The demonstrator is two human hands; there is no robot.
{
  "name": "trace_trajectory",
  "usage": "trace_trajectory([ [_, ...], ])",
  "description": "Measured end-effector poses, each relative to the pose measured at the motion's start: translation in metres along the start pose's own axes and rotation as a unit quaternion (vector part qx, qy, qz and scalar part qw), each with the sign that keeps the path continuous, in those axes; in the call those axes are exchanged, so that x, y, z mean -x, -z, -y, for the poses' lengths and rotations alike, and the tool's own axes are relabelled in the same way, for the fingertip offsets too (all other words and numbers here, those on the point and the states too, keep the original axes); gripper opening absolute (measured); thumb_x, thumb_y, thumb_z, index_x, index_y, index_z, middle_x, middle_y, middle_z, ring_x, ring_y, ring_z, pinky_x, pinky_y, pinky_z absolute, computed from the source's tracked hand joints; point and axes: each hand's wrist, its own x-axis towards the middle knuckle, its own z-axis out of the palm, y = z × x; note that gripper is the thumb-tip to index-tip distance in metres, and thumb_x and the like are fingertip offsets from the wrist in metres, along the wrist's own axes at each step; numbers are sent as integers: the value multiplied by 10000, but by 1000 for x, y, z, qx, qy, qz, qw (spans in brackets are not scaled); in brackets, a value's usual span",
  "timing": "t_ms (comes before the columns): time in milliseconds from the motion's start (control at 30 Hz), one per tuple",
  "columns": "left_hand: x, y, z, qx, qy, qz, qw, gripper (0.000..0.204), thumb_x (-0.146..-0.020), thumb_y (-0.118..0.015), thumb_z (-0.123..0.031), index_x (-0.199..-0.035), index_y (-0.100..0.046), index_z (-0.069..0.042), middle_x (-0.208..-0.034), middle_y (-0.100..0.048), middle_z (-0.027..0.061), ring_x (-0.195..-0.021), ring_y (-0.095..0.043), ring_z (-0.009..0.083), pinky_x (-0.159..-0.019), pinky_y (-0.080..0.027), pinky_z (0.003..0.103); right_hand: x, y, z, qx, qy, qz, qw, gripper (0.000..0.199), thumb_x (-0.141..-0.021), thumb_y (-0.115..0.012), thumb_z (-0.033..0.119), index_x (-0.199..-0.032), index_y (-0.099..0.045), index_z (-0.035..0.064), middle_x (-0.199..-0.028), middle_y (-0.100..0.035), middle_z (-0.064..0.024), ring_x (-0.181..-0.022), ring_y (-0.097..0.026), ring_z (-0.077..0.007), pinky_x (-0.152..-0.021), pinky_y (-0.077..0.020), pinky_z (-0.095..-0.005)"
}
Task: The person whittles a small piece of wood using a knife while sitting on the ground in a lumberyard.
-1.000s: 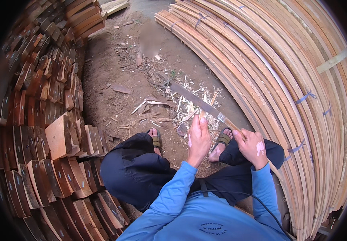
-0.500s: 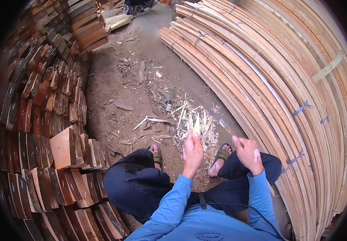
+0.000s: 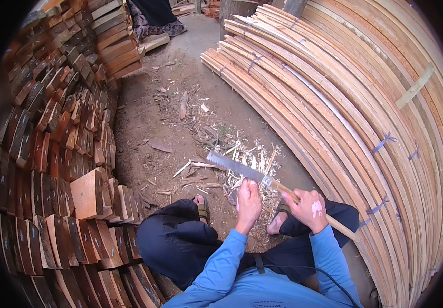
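Note:
My right hand (image 3: pixel 307 208) is wrapped round the long wooden handle of a knife (image 3: pixel 238 168), whose straight blade points left and away from me, with notches near its tip. The handle's end sticks out past my hand toward my right knee. My left hand (image 3: pixel 249 201) is closed on a pale pointed wooden stick (image 3: pixel 254 162). The blade lies across the stick just beyond my left fingers and hides part of it. Below the hands, pale wood shavings (image 3: pixel 270 191) lie heaped on the ground between my sandalled feet.
Stacked wood blocks (image 3: pixel 85 194) rise like a wall on the left. Long curved bundles of wooden strips (image 3: pixel 329 118), tied with bluish bands, lie on the right. Bark scraps (image 3: pixel 160 146) litter the dirt ahead. Another person in dark clothes (image 3: pixel 152 13) is at the far end.
The knife, blurred out ahead on the right before, has swung left and now crosses the stick at my left hand. My right hand has moved slightly left and down. The far person shows more.

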Motion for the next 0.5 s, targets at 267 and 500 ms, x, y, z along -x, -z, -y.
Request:
trace_trajectory([
  [267, 4, 13, -20, -16, -51, -54, 997, 280, -1117, -435, -233, -969, -558, -30, -668, -467, 21, -623, -443, 97, -579, -395, 334, -21, 20, -7, -84, -36, 20, 996, 579, -1032, -566, 483, -755, -702, -7, -695, -704, -210, -709, -718, -393, -696, -558, -473],
  [500, 2, 13, -18, 42, -59, -40, 997, 308, -1129, -435, -265, -944, -532, -39, -654, -440, -28, -568, -403, 55, -509, -349, 299, 2, 17, -8, -77, 59, 61, 993, 519, -1000, -612, 481, -785, -710, 19, -699, -645, -258, -716, -663, -458, -692, -537, -497],
])
